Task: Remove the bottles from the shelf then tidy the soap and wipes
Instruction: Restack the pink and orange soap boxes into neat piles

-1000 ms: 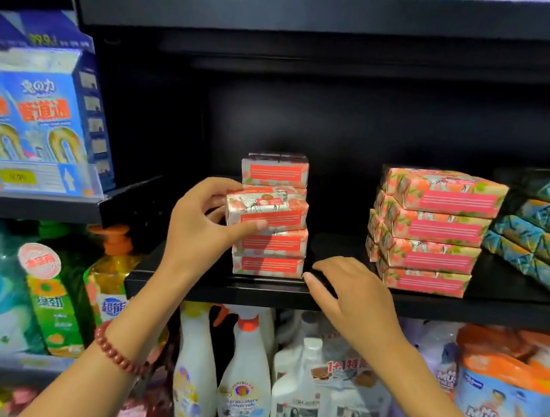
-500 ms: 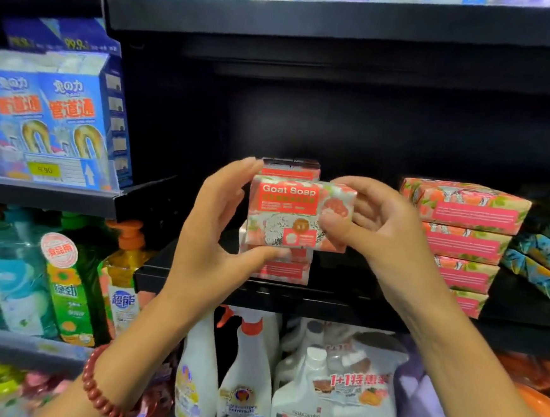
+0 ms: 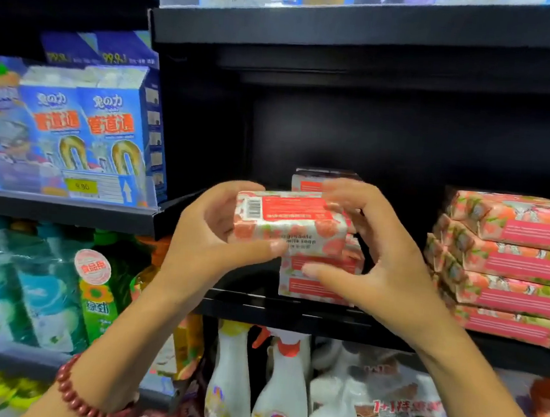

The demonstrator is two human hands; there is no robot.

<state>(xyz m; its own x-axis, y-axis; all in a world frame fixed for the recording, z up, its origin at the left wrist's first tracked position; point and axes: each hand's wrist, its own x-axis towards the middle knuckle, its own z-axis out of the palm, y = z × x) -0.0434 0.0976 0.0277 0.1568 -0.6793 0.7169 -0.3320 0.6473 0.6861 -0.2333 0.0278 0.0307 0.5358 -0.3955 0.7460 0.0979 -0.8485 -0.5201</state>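
A pink floral goat milk soap box (image 3: 292,223) is held in front of the black shelf, its red barcode face turned up. My left hand (image 3: 209,236) grips its left end, thumb underneath. My right hand (image 3: 394,267) curls around its right end, fingers blurred over the top and thumb below. Right behind the box stands a short stack of the same soap boxes (image 3: 316,287) on the shelf, partly hidden by my hands. To the right sits a stack of pink flat packs (image 3: 510,259).
The black shelf lip (image 3: 259,309) runs below the stacks. White spray bottles (image 3: 282,390) stand on the shelf underneath. To the left, blue drain-cleaner boxes (image 3: 108,136) sit above green and yellow detergent bottles (image 3: 96,293).
The soap box was lifted off the stack by my left hand, my right hand joined it, and the box has been turned from front face to barcode face up.
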